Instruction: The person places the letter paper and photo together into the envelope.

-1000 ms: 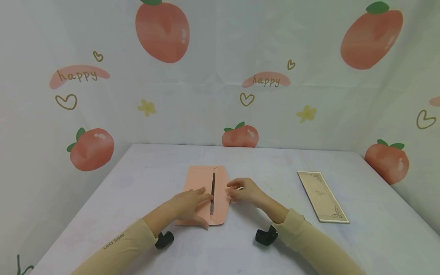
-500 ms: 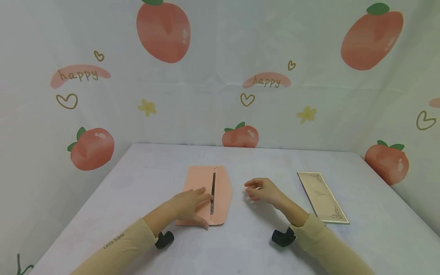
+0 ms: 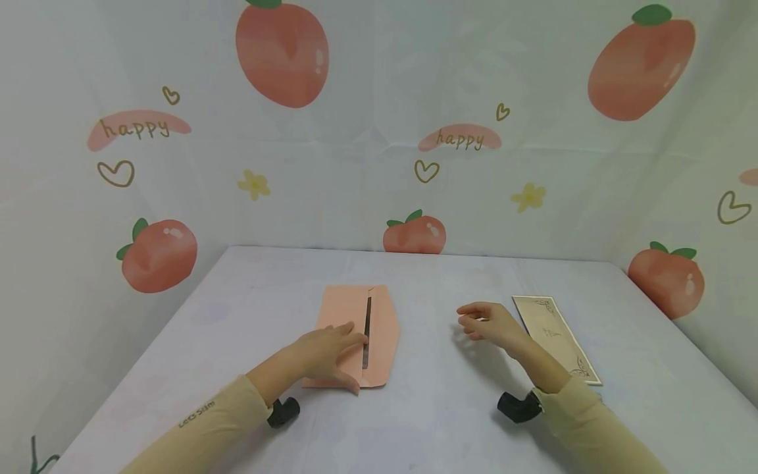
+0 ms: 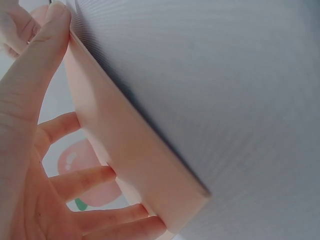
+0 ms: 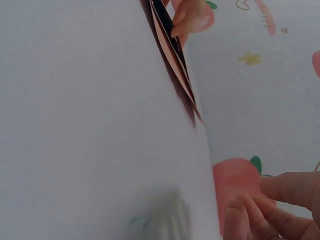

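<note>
A pink envelope (image 3: 343, 305) lies on the white table, its pointed flap (image 3: 383, 342) spread out to the right. A narrow dark strip (image 3: 368, 316) runs along the fold beside that flap. My left hand (image 3: 326, 352) rests on the envelope with its fingers apart; in the left wrist view the fingertips touch the pink paper (image 4: 125, 135). Above the table, between the envelope and a beige printed card (image 3: 553, 329), is my right hand (image 3: 491, 324). Its fingers are loosely bent and hold nothing. My right hand and forearm cover part of the card's left edge.
A camera sits at each wrist, one black piece by the left sleeve (image 3: 284, 413) and another by the right sleeve (image 3: 518, 407). Behind the table (image 3: 426, 421) hangs a white cloth (image 3: 343, 184) printed with peaches, hearts and flowers.
My right hand has moved away from the envelope's flap to the right, towards the beige card. The flap's tip now shows uncovered. My left hand stays in place on the envelope.
</note>
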A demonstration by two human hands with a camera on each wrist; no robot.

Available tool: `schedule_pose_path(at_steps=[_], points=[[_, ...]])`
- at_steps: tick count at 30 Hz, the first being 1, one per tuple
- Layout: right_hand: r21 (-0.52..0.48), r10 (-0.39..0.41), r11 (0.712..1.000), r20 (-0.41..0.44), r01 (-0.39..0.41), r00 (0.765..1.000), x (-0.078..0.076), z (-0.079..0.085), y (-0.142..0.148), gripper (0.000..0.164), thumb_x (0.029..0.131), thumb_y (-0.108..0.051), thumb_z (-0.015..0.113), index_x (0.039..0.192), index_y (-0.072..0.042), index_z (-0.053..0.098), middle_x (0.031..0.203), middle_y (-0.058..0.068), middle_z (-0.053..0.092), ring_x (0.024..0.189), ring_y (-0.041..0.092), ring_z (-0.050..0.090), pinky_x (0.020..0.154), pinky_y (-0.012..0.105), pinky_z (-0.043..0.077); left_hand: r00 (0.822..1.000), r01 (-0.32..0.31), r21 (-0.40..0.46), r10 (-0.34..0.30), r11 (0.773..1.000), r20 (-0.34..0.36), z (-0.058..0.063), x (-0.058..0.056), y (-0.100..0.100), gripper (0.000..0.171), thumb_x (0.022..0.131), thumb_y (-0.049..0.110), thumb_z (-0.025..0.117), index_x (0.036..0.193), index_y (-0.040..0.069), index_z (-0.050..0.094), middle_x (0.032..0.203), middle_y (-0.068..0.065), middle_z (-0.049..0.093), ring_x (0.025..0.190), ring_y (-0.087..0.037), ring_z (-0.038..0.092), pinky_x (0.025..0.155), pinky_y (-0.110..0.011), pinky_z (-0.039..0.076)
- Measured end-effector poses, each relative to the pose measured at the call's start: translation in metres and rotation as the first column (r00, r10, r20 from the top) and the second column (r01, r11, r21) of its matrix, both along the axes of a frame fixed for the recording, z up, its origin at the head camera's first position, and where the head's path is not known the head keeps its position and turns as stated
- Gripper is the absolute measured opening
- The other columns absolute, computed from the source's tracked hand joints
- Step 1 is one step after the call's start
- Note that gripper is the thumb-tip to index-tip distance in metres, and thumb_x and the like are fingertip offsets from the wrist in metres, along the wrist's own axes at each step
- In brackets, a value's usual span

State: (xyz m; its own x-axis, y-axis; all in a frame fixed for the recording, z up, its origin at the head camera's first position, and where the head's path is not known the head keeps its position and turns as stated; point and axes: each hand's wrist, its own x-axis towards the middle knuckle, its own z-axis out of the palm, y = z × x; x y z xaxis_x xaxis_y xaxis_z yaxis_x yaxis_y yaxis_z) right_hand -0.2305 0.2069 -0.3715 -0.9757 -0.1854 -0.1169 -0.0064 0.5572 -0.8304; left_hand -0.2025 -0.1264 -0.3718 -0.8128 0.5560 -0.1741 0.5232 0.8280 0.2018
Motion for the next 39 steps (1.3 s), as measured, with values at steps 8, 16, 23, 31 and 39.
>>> schedule_pose_path(at_steps=[8, 16, 23, 31, 39], points=[[0.042, -0.043, 0.998, -0.059, 0.045, 0.997, -0.001, 0.004, 0.034, 0.043, 0.093, -0.020, 0.056, 0.125, 0.008, 0.051, 0.117, 0.027, 0.060, 0.093, 0.024, 0.068, 0.076, 0.027, 0.057, 1.000, -0.015, 0.022, 0.014, 1.000, 0.015, -0.001, 0.000, -0.001, 0.084, 0.065, 0.063, 0.072, 0.134, 0.025, 0.044, 0.148, -0.016, 0.035, 0.128, -0.046, 0.042, 0.100, -0.057, 0.041], [0.047, -0.093, 0.994, -0.079, 0.097, 0.993, 0.004, 0.011, 0.068, 0.048, 0.094, -0.021, 0.054, 0.128, 0.013, 0.046, 0.120, 0.030, 0.058, 0.089, 0.011, 0.065, 0.074, 0.022, 0.056, 1.000, -0.002, 0.024, 0.002, 1.000, 0.000, -0.004, -0.002, -0.001, 0.084, 0.064, 0.064, 0.071, 0.134, 0.025, 0.045, 0.149, -0.017, 0.035, 0.129, -0.045, 0.042, 0.104, -0.056, 0.038], [0.073, -0.164, 0.982, -0.104, 0.172, 0.981, 0.007, 0.014, 0.095, 0.050, 0.095, -0.020, 0.052, 0.127, 0.016, 0.043, 0.116, 0.030, 0.058, 0.078, -0.003, 0.061, 0.070, 0.018, 0.056, 1.000, 0.004, 0.024, -0.004, 1.000, -0.007, -0.003, -0.001, -0.001, 0.085, 0.064, 0.064, 0.072, 0.134, 0.023, 0.045, 0.148, -0.018, 0.036, 0.129, -0.045, 0.042, 0.103, -0.057, 0.039], [0.143, -0.234, 0.958, -0.107, 0.248, 0.966, 0.010, 0.009, 0.122, 0.054, 0.095, -0.023, 0.052, 0.128, 0.019, 0.039, 0.123, 0.040, 0.049, 0.072, -0.001, 0.061, 0.066, 0.021, 0.056, 1.000, -0.015, 0.029, 0.015, 0.999, 0.013, -0.002, -0.001, 0.000, 0.084, 0.064, 0.063, 0.072, 0.133, 0.025, 0.045, 0.148, -0.017, 0.036, 0.129, -0.046, 0.042, 0.103, -0.058, 0.038], [0.174, -0.292, 0.935, -0.118, 0.309, 0.949, 0.010, 0.001, 0.146, 0.053, 0.092, -0.017, 0.055, 0.124, 0.022, 0.039, 0.120, 0.043, 0.047, 0.066, -0.011, 0.051, 0.061, 0.016, 0.053, 1.000, -0.010, 0.030, 0.010, 0.999, 0.011, -0.003, -0.001, -0.001, 0.083, 0.064, 0.063, 0.072, 0.133, 0.024, 0.046, 0.148, -0.018, 0.036, 0.129, -0.045, 0.042, 0.103, -0.057, 0.039]])
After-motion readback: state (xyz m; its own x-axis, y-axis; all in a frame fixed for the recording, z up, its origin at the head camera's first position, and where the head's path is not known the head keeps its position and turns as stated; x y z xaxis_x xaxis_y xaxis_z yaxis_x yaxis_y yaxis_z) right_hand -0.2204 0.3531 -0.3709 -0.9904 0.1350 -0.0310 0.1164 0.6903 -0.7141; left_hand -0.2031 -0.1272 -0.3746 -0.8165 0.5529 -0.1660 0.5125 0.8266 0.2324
